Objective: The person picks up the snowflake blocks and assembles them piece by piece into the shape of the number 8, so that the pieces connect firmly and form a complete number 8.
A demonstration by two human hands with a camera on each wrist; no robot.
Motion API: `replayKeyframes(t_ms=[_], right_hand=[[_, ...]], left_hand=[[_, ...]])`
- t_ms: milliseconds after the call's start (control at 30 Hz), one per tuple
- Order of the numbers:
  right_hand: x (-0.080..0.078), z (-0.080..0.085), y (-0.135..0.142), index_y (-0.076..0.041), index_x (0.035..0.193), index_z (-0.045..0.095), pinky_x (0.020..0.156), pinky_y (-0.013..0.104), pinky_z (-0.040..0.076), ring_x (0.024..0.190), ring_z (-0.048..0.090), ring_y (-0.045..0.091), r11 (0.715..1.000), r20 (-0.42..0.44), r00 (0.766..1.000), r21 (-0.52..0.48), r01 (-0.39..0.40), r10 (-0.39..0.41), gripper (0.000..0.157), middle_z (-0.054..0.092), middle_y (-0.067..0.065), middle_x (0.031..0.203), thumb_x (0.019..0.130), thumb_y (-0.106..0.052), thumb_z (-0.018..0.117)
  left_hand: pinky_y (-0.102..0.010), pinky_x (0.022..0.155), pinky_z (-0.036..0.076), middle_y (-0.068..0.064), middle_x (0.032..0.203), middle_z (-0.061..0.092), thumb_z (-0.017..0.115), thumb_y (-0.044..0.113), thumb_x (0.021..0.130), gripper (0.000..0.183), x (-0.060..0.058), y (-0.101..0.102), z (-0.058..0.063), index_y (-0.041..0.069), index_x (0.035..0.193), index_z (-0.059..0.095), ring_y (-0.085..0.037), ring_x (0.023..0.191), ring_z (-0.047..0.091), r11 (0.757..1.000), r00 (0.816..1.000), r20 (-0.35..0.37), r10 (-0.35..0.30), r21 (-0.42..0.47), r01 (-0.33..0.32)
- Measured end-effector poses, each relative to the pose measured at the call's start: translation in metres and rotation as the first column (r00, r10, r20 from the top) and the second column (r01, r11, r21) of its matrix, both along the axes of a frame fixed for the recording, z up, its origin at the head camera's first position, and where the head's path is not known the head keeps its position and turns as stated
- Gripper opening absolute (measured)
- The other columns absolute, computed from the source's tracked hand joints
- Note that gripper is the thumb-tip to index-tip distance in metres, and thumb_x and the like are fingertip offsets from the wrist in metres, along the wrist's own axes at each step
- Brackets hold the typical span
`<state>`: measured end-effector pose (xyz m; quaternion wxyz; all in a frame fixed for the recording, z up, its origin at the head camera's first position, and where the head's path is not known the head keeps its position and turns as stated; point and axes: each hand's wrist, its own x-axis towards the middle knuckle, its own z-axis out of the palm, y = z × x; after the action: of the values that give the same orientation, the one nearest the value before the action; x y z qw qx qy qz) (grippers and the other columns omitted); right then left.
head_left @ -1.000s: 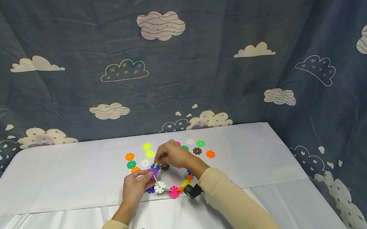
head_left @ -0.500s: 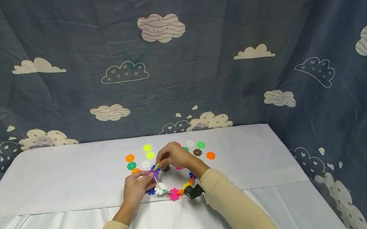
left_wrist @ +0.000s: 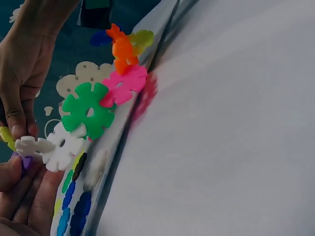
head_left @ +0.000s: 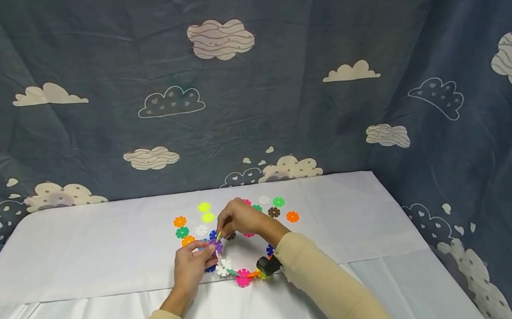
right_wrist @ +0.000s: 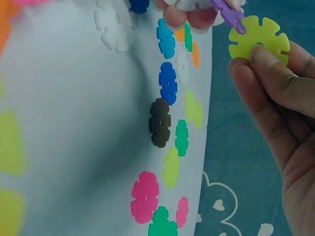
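Observation:
My left hand (head_left: 192, 269) pinches a purple snowflake disc (right_wrist: 229, 14) with notched edges. My right hand (head_left: 242, 219) holds a yellow disc (right_wrist: 269, 32) between thumb and fingers. Its rim meets the purple disc's edge; how deep the notches engage I cannot tell. From the purple piece runs a curved chain of joined discs: white (left_wrist: 61, 147), green (left_wrist: 88, 110), pink (left_wrist: 125, 86), orange (left_wrist: 123, 51) and yellow (left_wrist: 142, 40), with a blue disc (head_left: 270, 249) farther along. The right forearm and wrist camera cover part of the chain.
Loose discs lie on the white table (head_left: 99, 253) behind my hands, among them orange (head_left: 180, 222), green (head_left: 279, 201), brown (head_left: 273, 212) and pink (right_wrist: 145, 196). A dark curtain (head_left: 267, 107) with cloud prints hangs behind the table and along its right side.
Both hands stay together at the purple and yellow discs, with slight finger shifts. The chain's pink part has dropped a little toward the person. The head view has shifted slightly.

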<state>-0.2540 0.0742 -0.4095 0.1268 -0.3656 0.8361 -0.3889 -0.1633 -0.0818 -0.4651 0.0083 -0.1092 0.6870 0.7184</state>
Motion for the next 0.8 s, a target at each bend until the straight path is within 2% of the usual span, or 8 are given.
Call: replayKeyframes(t_ms=[200,333,433,600,700,800], right_hand=[[0.002,-0.006,0.000,0.004,0.074,0.072,0.060,0.028,0.057,0.058,0.063,0.009,0.999,0.047,0.999,-0.028,0.025,-0.023,0.005,0.071,0.011,0.072,0.075,0.008,0.075],[0.002,-0.008,0.001,0.006,0.074,0.072,0.061,0.030,0.057,0.058,0.062,0.009,0.998,0.091,0.996,-0.053,0.025,-0.020,0.005,0.070,0.013,0.071,0.074,0.009,0.075],[0.001,-0.009,0.002,0.006,0.074,0.072,0.061,0.030,0.057,0.058,0.062,0.009,0.998,0.092,0.996,-0.055,0.016,-0.011,0.005,0.070,0.013,0.071,0.073,0.009,0.076],[0.001,-0.007,0.004,0.004,0.075,0.073,0.060,0.024,0.056,0.059,0.060,0.006,1.000,0.078,0.997,0.002,0.007,-0.007,0.005,0.071,0.011,0.071,0.075,0.009,0.076],[0.000,-0.005,0.004,0.004,0.078,0.074,0.059,0.021,0.054,0.060,0.059,0.005,1.000,0.040,0.999,0.012,-0.022,0.021,0.006,0.071,0.011,0.075,0.075,0.009,0.075],[0.000,-0.005,0.004,0.002,0.079,0.075,0.060,0.018,0.052,0.063,0.058,0.003,0.998,-0.025,0.998,0.019,-0.052,0.052,0.006,0.071,0.010,0.079,0.075,0.007,0.076]], left_hand=[[-0.024,0.060,0.057,-0.018,0.084,0.071,0.059,-0.004,0.093,0.013,0.002,0.004,-0.003,-0.013,0.102,0.058,-0.012,0.059,0.067,0.998,0.999,0.032,0.041,0.047,-0.042],[-0.023,0.058,0.057,-0.015,0.080,0.071,0.059,-0.004,0.093,0.012,0.002,0.006,-0.003,-0.012,0.101,0.059,-0.011,0.057,0.065,0.998,0.999,0.030,0.040,0.046,-0.042],[-0.024,0.059,0.057,-0.016,0.081,0.071,0.059,-0.003,0.093,0.012,0.001,0.005,-0.002,-0.012,0.101,0.059,-0.011,0.058,0.065,0.999,1.000,0.018,0.020,0.040,-0.021],[-0.031,0.070,0.058,-0.018,0.091,0.071,0.058,-0.001,0.094,0.019,-0.001,-0.001,0.000,-0.013,0.109,0.057,-0.014,0.071,0.067,0.996,0.995,0.039,-0.089,0.030,0.088],[-0.036,0.077,0.058,-0.018,0.099,0.069,0.056,0.002,0.096,0.028,-0.005,-0.005,0.003,-0.012,0.120,0.053,-0.017,0.082,0.067,0.983,0.981,0.057,-0.183,0.020,0.182],[-0.036,0.078,0.058,-0.017,0.105,0.069,0.058,0.010,0.096,0.036,-0.008,-0.007,0.006,-0.009,0.126,0.053,-0.018,0.088,0.066,0.968,0.966,0.071,-0.249,0.015,0.249]])
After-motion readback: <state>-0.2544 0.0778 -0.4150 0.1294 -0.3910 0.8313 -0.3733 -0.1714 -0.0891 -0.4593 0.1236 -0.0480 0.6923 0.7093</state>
